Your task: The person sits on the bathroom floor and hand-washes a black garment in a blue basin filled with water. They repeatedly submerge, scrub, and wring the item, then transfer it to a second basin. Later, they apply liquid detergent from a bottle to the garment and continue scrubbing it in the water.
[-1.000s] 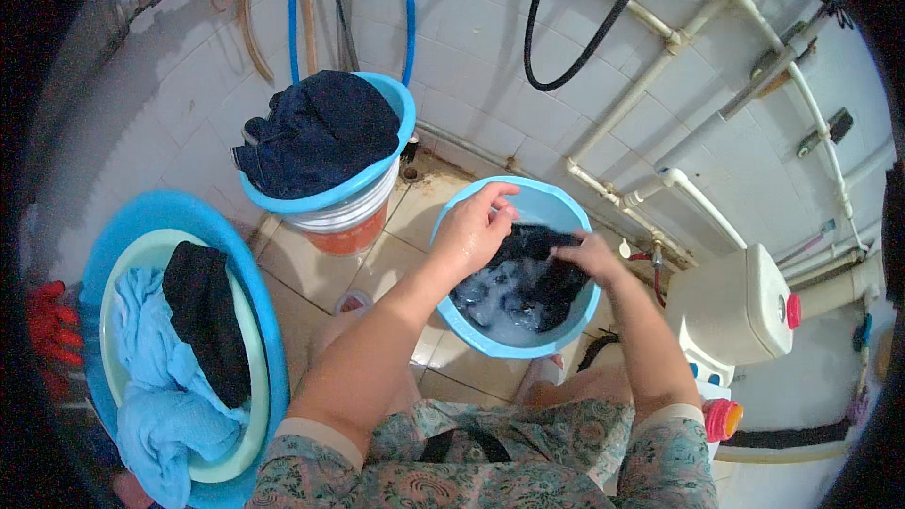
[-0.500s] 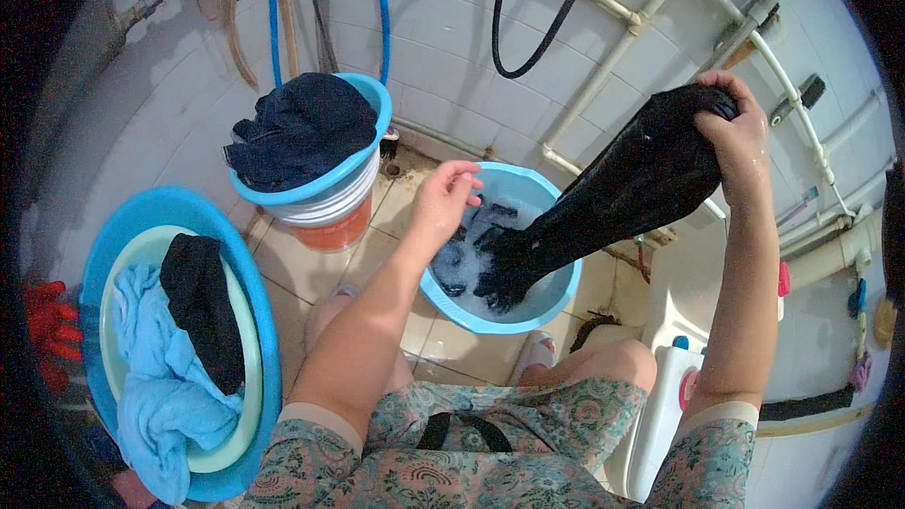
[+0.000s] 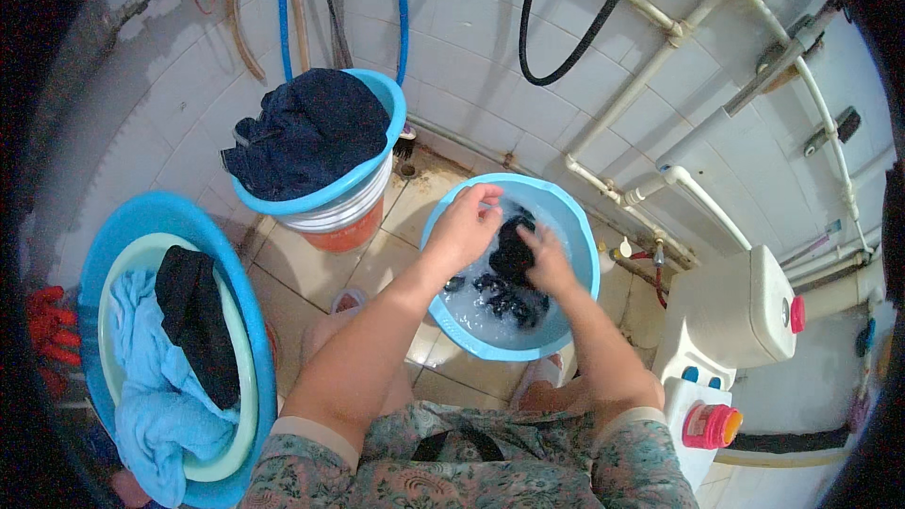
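Note:
A black garment (image 3: 514,254) lies bunched in sudsy water inside a light blue basin (image 3: 586,292) on the floor. Against its right side is my right hand (image 3: 550,262), slightly blurred, with the fingers apart and touching or just over the cloth. My left hand (image 3: 464,234) hovers above the basin's left part, fingers loosely curved and apart, with nothing in it. Parts of the garment are under the foam and cannot be made out.
Dark blue denim (image 3: 316,132) fills a blue basin (image 3: 394,123) atop a striped bucket (image 3: 344,226). At left, nested tubs (image 3: 264,368) hold a light blue towel (image 3: 156,358) and black cloth (image 3: 200,320). A toilet (image 3: 726,311), with a pink-lidded jar (image 3: 712,426) nearby, stands right.
My right hand has come down and left from high on the right, and the stretched black garment is now bunched in the basin. My left hand has stayed over the basin's left side.

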Demonstrator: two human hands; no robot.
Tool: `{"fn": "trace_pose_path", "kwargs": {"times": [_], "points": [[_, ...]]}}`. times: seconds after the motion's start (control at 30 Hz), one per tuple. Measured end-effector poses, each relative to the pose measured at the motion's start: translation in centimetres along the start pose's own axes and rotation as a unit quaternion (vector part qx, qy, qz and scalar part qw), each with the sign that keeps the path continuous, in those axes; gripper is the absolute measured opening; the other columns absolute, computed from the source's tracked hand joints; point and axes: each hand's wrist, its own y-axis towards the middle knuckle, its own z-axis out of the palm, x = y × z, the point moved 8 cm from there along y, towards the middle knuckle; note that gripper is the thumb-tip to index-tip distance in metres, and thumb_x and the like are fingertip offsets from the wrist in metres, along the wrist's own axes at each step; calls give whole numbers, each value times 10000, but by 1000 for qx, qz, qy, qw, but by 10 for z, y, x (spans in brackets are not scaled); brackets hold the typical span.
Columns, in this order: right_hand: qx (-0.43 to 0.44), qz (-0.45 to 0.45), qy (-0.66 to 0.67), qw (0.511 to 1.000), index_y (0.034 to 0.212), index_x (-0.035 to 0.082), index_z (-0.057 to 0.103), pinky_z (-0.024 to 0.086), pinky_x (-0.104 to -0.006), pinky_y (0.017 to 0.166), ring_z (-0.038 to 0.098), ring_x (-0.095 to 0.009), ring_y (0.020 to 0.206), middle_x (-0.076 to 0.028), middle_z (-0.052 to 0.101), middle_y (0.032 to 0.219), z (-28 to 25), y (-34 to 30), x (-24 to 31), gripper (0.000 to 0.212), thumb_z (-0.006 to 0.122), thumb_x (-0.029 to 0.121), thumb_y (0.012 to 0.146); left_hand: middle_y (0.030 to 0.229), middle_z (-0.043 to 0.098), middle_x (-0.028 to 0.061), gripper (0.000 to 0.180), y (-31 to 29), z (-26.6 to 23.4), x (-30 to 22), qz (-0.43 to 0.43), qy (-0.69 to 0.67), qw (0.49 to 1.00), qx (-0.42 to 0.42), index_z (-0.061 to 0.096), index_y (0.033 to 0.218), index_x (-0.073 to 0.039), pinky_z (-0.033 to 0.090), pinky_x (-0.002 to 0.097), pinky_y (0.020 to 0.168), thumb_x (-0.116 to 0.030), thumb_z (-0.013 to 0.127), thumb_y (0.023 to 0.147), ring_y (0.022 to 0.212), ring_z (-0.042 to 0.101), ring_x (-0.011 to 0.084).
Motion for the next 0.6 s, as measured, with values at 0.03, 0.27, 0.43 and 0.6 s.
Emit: {"fn": "trace_pose_path", "kwargs": {"times": [0.03, 0.27, 0.43, 0.6], "points": [[72, 44, -3, 996, 1360, 272, 344, 307, -535, 1009, 273, -401, 1290, -178, 220, 1438, 33, -3, -9, 891, 662, -52, 593, 1040, 582, 130, 302, -1, -2, -5, 2, 23, 1000, -8, 511, 1120, -33, 468, 334, 796, -166, 538, 850, 896, 590, 238], [176, 78, -167, 967, 1287, 265, 461, 228, -711, 924, 327, -327, 1271, -114, 286, 1410, 117, -20, -11, 571, 576, 95, 754, 1095, 545, 154, 350, 0, -6, -8, 1, 145, 989, 25, 484, 1160, -44, 454, 383, 825, -159, 537, 834, 932, 577, 289], [125, 110, -19, 986, 1069, 149, 646, 475, -344, 828, 607, -337, 920, -157, 649, 916, 31, -11, 2, 467, 521, 10, 641, 1246, 443, 195, 588, -20, 5, -12, 23, 359, 927, 106, 354, 1307, -44, 336, 451, 967, -181, 584, 783, 1151, 436, 350], [-81, 152, 373, 912, 997, 50, 656, 451, -283, 822, 576, -183, 908, -69, 632, 940, -113, -23, 6, 488, 486, -148, 584, 1400, 270, 207, 855, -31, 16, -3, 12, 407, 896, 176, 170, 1401, -82, 225, 491, 1052, -278, 663, 730, 1270, 305, 373]]}}
